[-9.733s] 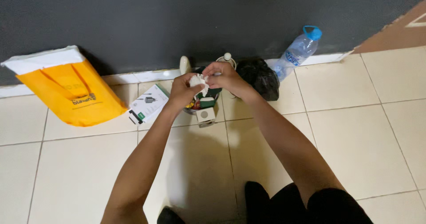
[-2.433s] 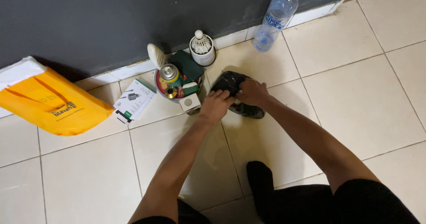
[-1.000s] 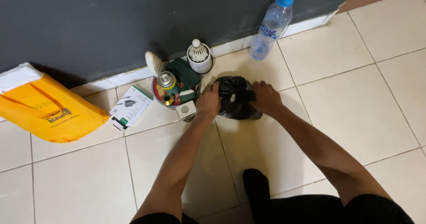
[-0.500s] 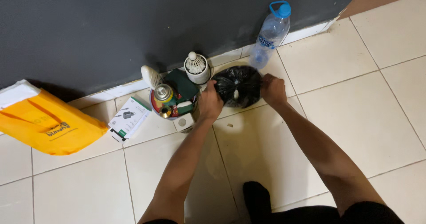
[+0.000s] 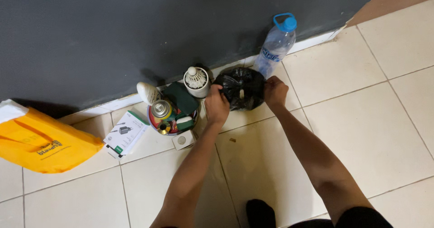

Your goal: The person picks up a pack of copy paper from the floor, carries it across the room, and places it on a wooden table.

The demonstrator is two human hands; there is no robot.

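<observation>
Both hands grip a black bag [image 5: 239,90] that sits on the tiled floor [image 5: 352,97] against the base of the dark wall [image 5: 135,24]. The left hand [image 5: 217,105] is closed on the bag's left side and the right hand [image 5: 274,91] pinches its right edge, so the bag lies between them. A clear bottle [image 5: 275,45] with a blue cap leans on the wall just behind the right hand, touching or nearly touching the bag. Just left of the bag stands a white cup [image 5: 196,82] holding a shuttlecock, and next to that a round tin [image 5: 172,115] packed with a spray can, a green box and small items; the left hand is beside it. A small white cube [image 5: 184,140] lies in front of the tin, a white carton [image 5: 125,133] further left, and an orange bag [image 5: 40,142] at the far left, well apart from the hands.
</observation>
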